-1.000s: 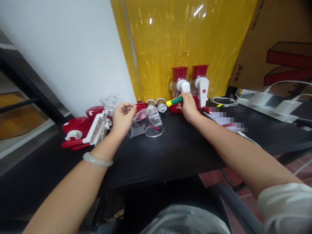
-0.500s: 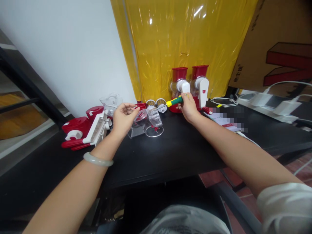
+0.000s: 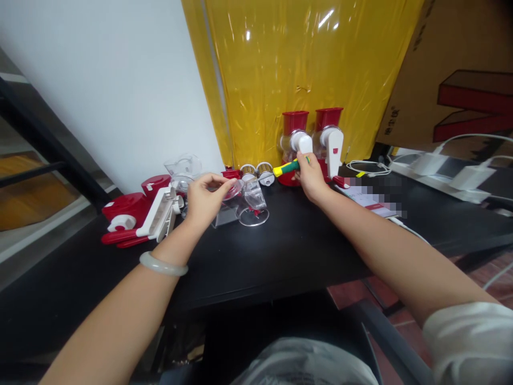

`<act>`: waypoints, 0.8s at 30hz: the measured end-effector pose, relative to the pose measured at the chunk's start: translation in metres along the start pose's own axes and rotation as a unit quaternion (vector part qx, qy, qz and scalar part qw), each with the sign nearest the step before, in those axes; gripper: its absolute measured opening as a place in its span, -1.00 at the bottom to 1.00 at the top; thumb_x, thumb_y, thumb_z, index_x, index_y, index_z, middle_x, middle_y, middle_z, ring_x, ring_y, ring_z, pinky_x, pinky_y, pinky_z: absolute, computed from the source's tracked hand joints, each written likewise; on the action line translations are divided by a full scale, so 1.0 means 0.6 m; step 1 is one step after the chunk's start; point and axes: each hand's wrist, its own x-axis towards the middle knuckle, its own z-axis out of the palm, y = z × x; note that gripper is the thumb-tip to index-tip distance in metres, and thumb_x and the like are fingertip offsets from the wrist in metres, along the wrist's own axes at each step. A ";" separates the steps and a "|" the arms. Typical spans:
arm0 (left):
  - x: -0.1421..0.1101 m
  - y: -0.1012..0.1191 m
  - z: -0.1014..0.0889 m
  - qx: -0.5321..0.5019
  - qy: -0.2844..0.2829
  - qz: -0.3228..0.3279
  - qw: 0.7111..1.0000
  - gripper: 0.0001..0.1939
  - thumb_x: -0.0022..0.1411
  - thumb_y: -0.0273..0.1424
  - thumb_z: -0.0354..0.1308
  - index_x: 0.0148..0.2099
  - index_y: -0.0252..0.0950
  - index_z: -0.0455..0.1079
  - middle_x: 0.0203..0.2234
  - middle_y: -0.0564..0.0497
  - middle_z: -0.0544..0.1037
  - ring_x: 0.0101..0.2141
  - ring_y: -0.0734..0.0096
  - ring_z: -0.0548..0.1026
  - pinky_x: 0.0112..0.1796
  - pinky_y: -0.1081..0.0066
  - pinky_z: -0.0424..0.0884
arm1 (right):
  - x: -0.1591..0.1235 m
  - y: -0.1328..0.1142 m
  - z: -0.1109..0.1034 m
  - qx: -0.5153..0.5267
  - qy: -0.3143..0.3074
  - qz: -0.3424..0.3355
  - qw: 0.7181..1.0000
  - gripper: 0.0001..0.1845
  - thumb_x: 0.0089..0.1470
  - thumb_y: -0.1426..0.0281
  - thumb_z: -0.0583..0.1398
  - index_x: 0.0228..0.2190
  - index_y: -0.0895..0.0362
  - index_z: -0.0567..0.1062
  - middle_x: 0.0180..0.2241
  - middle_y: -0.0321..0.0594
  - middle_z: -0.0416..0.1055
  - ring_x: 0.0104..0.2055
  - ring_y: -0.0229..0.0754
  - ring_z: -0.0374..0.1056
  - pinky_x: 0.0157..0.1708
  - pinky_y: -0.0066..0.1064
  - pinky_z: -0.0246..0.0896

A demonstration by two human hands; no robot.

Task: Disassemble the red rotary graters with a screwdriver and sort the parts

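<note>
Clear plastic parts (image 3: 255, 197) lie nearest. At their left, left hand (image 3: 206, 200): thumb and fingertips nearly meeting; any held item indiscernible. To their right, right hand (image 3: 310, 174) curls round screwdriver (image 3: 286, 167), presumably for leftward aim. Beyond them, rightward: two graters (image 3: 333, 145), upright.

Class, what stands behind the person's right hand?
Behind the right hand, a rotary grater shows its red hopper and white crank top; the crank's lower part is covered.
</note>
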 end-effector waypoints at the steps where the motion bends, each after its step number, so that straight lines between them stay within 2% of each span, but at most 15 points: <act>1: -0.001 0.001 0.000 0.012 0.002 0.010 1.000 -0.87 0.10 -0.36 0.35 -0.42 -0.30 0.52 -0.52 0.04 0.58 -0.45 0.41 0.51 -0.37 0.45 0.41 | -0.001 -0.001 0.000 0.000 0.001 0.001 1.000 -0.57 0.03 0.00 0.25 -0.40 0.04 0.22 -0.59 -0.49 0.08 -0.64 -0.40 0.08 -0.62 -0.50 0.16; 3: -0.004 0.001 -0.001 0.022 0.001 0.035 0.999 -0.87 0.19 -0.35 0.28 -0.37 -0.29 0.55 -0.47 0.03 0.61 -0.41 0.39 0.55 -0.34 0.45 0.43 | -0.002 -0.005 0.002 0.013 0.010 0.014 1.000 -0.64 0.06 0.09 0.24 -0.40 0.04 0.23 -0.58 -0.50 0.09 -0.65 -0.41 0.07 -0.61 -0.51 0.16; 6: -0.005 -0.006 -0.003 0.029 -0.008 0.059 0.998 -0.75 0.33 -0.28 0.15 -0.31 -0.28 0.57 -0.41 0.00 0.64 -0.35 0.36 0.58 -0.30 0.44 0.46 | -0.006 -0.015 0.007 0.056 0.029 0.054 0.997 -0.78 0.09 0.25 0.19 -0.40 0.05 0.23 -0.55 -0.48 0.18 -0.64 -0.41 0.11 -0.60 -0.51 0.15; 10: -0.003 -0.017 -0.007 0.055 0.006 0.079 0.995 -0.74 0.35 -0.25 0.14 -0.30 -0.28 0.55 -0.38 -0.01 0.64 -0.31 0.33 0.59 -0.26 0.39 0.48 | -0.010 -0.027 0.012 0.108 0.033 0.093 0.989 -0.91 0.10 0.38 0.11 -0.41 0.07 0.25 -0.53 -0.43 0.22 -0.62 -0.39 0.13 -0.60 -0.51 0.11; 16: 0.002 -0.021 -0.014 0.107 0.024 0.144 0.983 -0.78 0.18 -0.24 0.33 -0.42 -0.25 0.50 -0.41 0.00 0.61 -0.30 0.29 0.57 -0.15 0.30 0.46 | -0.013 -0.023 0.015 0.107 0.031 0.094 0.989 -0.82 0.13 0.29 0.15 -0.42 0.07 0.25 -0.53 -0.42 0.20 -0.58 -0.38 0.14 -0.58 -0.51 0.15; 18: 0.003 -0.019 -0.017 0.124 0.021 0.151 0.981 -0.70 0.22 -0.22 0.29 -0.49 -0.25 0.45 -0.43 0.00 0.61 -0.32 0.28 0.57 -0.15 0.28 0.45 | -0.012 -0.017 0.013 0.090 0.030 0.076 0.993 -0.75 0.11 0.23 0.19 -0.42 0.06 0.23 -0.52 -0.44 0.18 -0.56 -0.38 0.17 -0.57 -0.51 0.17; 20: 0.005 -0.019 -0.019 0.144 0.009 0.139 0.980 -0.62 0.35 -0.21 0.12 -0.50 -0.24 0.43 -0.44 -0.02 0.60 -0.32 0.26 0.57 -0.16 0.27 0.44 | -0.011 -0.013 0.011 0.065 0.022 0.056 0.996 -0.69 0.08 0.17 0.23 -0.42 0.06 0.22 -0.52 -0.45 0.17 -0.57 -0.39 0.17 -0.57 -0.52 0.16; 22: 0.006 -0.021 -0.021 0.146 -0.002 0.114 0.983 -0.62 0.44 -0.26 -0.07 -0.34 -0.26 0.48 -0.40 -0.04 0.62 -0.29 0.26 0.59 -0.18 0.28 0.45 | -0.011 -0.011 0.009 0.035 0.015 0.033 0.999 -0.66 0.06 0.13 0.24 -0.40 0.05 0.23 -0.53 -0.46 0.18 -0.58 -0.40 0.16 -0.58 -0.52 0.15; 24: 0.007 -0.025 -0.021 0.133 -0.004 0.089 0.987 -0.71 0.43 -0.36 -0.10 -0.05 -0.29 0.44 -0.32 -0.06 0.63 -0.25 0.26 0.60 -0.20 0.29 0.45 | -0.011 -0.011 0.007 0.008 0.014 0.015 1.000 -0.65 0.06 0.11 0.24 -0.38 0.05 0.23 -0.54 -0.47 0.18 -0.60 -0.40 0.16 -0.61 -0.52 0.12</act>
